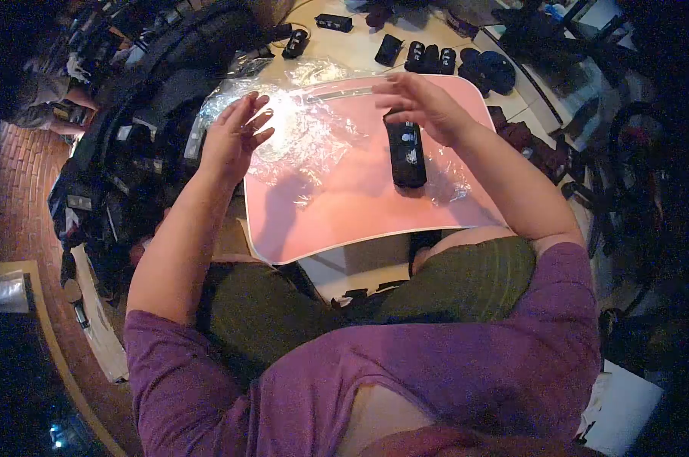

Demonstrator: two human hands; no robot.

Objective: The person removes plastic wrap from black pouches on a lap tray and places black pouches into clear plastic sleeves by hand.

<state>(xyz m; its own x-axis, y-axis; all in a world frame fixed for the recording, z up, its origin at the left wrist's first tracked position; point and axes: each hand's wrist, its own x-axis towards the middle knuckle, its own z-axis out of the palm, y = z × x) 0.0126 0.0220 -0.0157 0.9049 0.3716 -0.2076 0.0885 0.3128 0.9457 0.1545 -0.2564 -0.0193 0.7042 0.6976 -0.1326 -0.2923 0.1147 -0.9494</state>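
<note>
My left hand [240, 137] is raised over the left part of a pink board [337, 213], its fingers apart and nothing in them. Below and beside it lies crumpled clear plastic [306, 141], shining brightly. My right hand [420, 107] is over the upper right of the board, fingers spread and slightly blurred, holding nothing that I can see. A black folded bundle with white print [407, 156] lies upright in the view just below that hand, which hides its top end. More clear plastic [449, 179] rests to the right of the bundle.
Beyond the board, several similar black bundles [388, 49] lie on the pale surface. Dark packed items [146, 145] are heaped at the left. Dark reddish bundles [523, 145] sit right of the board. At the far left edge, another person's hand [66, 126] shows.
</note>
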